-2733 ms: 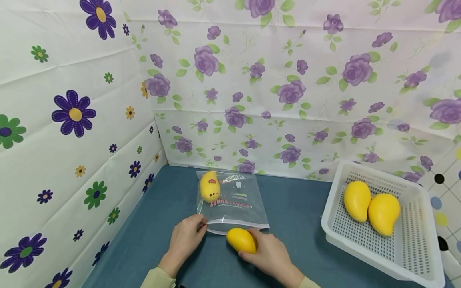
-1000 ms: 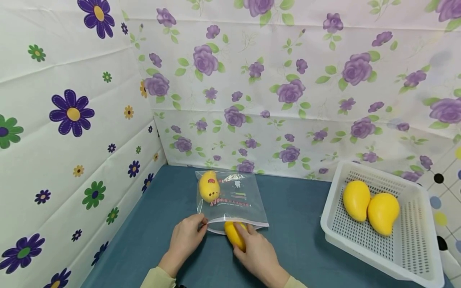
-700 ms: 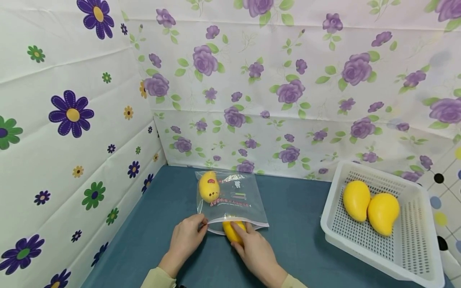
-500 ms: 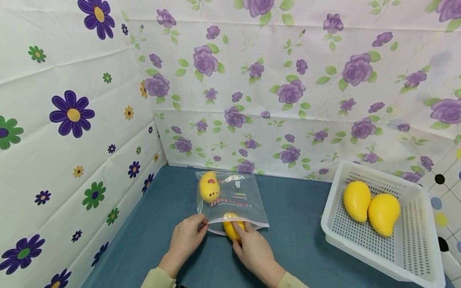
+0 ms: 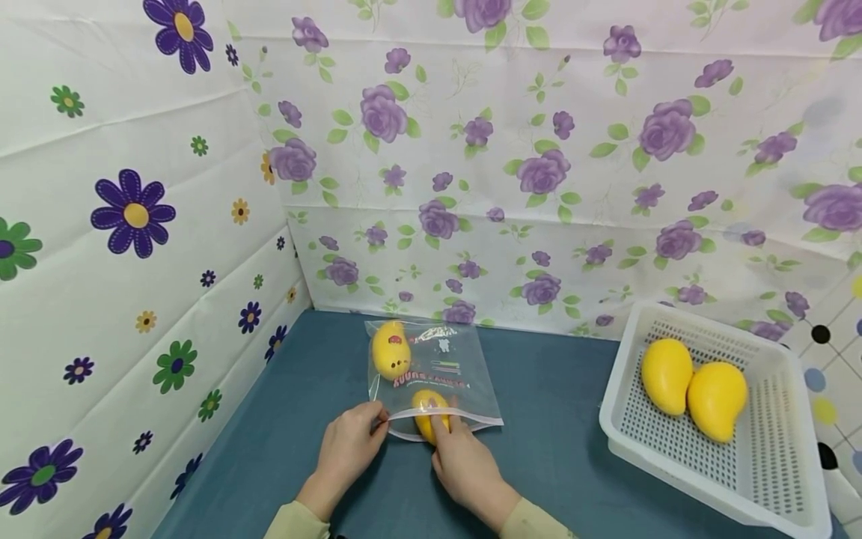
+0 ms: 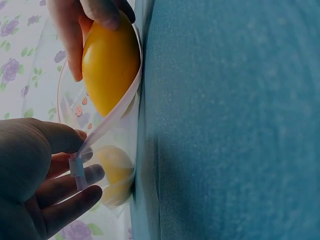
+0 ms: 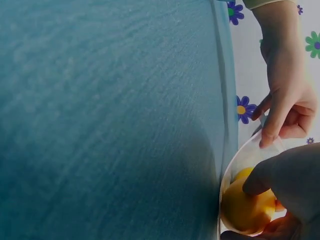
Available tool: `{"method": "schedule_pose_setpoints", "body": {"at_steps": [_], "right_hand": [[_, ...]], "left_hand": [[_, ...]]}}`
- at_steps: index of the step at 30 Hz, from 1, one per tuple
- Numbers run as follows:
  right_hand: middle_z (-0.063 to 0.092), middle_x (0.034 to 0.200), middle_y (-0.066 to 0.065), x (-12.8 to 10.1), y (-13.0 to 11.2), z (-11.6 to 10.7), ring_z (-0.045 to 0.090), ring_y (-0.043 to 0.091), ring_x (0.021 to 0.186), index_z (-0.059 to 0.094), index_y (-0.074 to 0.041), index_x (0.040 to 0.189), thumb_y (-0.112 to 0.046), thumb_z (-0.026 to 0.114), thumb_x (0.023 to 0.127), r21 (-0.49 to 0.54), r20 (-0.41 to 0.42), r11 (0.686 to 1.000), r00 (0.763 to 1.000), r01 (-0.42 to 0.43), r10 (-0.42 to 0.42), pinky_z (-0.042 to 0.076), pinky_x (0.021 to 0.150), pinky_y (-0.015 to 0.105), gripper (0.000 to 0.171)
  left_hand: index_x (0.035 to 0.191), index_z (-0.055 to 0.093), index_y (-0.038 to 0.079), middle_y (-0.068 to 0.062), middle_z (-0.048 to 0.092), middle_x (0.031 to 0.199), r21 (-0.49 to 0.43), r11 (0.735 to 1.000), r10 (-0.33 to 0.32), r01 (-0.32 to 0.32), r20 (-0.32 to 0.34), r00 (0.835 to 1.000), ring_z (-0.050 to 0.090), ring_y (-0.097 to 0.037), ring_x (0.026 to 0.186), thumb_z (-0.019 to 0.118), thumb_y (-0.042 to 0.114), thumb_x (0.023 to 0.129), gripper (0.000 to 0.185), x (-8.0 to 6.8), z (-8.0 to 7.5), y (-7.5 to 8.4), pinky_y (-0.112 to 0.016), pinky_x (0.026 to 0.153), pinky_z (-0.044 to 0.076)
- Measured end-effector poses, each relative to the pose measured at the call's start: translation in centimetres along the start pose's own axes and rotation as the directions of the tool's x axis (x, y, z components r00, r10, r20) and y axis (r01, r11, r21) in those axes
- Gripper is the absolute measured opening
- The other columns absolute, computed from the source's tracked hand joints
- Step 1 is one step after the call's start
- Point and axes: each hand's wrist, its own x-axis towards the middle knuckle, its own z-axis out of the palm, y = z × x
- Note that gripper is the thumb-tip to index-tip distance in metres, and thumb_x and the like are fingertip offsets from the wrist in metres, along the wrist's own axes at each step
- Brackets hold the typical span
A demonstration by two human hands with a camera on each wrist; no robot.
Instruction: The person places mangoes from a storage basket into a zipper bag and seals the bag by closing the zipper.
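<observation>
A clear zip bag (image 5: 481, 374) with printed lettering lies on the blue table, its mouth facing me. My left hand (image 5: 350, 443) pinches the left corner of that mouth between thumb and fingers, near the white slider (image 6: 76, 167). Between the fingers of my right hand (image 5: 466, 460) is a yellow mango (image 5: 429, 408), partly inside the bag; its far end shows through the film. Another mango (image 5: 391, 350) lies deeper in the bag at the left. In the right wrist view the right thumb (image 7: 260, 179) rests on the held mango.
A white perforated basket (image 5: 774, 419) stands on the right with two mangoes (image 5: 717, 402) in it. Flower-printed sheets rise behind the table (image 5: 559, 419) and along its left side.
My right hand has turned the mango and moved it left and forward, from in front of the bag into its mouth. The left hand keeps its place at the bag's corner.
</observation>
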Motion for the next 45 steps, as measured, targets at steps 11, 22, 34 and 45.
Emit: {"method": "schedule_pose_setpoints", "body": {"at_steps": [11, 22, 34, 45], "right_hand": [[0.052, 0.147, 0.04, 0.7, -0.2, 0.9, 0.07, 0.044, 0.114, 0.038, -0.001, 0.162, -0.024, 0.07, 0.105, -0.016, -0.078, 1.0, 0.997, -0.002, 0.0, 0.062, 0.078, 0.049, 0.069], [0.052, 0.149, 0.038, 1.9, -0.3, 1.5, 0.073, 0.04, 0.105, 0.037, 0.004, 0.161, -0.025, 0.065, 0.108, -0.035, -0.085, 0.999, 0.996, -0.021, 0.018, 0.061, 0.078, 0.05, 0.067], [0.061, 0.137, 0.034, 3.6, -0.9, 2.2, 0.075, 0.035, 0.081, 0.048, 0.008, 0.153, -0.027, 0.065, 0.108, -0.111, -0.198, 0.99, 0.978, -0.087, 0.063, 0.057, 0.054, 0.044, 0.059], [0.057, 0.141, 0.034, 4.6, -0.9, 2.7, 0.066, 0.042, 0.115, 0.047, 0.005, 0.155, -0.025, 0.055, 0.112, -0.111, -0.153, 0.988, 0.984, -0.111, 0.093, 0.061, 0.073, 0.049, 0.053]], "left_hand": [[0.084, 0.071, 0.022, 0.01, 0.069, 0.079, 0.01, 1.0, -0.016, 0.016, 0.002, 1.0, 0.058, -0.001, 0.064, 0.089, 0.007, 0.085, 0.024, 0.1, 0.1, 0.0, -0.026, 0.056, 0.048], [0.085, 0.072, 0.021, 0.01, 0.068, 0.078, 0.003, 1.0, 0.001, -0.001, -0.001, 1.0, 0.056, 0.0, 0.063, 0.089, 0.008, 0.085, 0.021, 0.0, 0.0, 0.0, -0.026, 0.055, 0.047], [0.085, 0.072, 0.021, 0.01, 0.067, 0.078, 0.018, 1.0, 0.007, -0.006, -0.014, 1.0, 0.056, 0.0, 0.062, 0.089, 0.008, 0.085, 0.022, 0.0, 0.1, -0.1, -0.026, 0.055, 0.047], [0.085, 0.072, 0.02, 0.009, 0.07, 0.081, 0.019, 1.0, 0.01, -0.009, -0.023, 1.0, 0.059, -0.001, 0.064, 0.09, 0.007, 0.084, 0.022, 0.1, 0.1, -0.1, -0.027, 0.056, 0.048]]}}
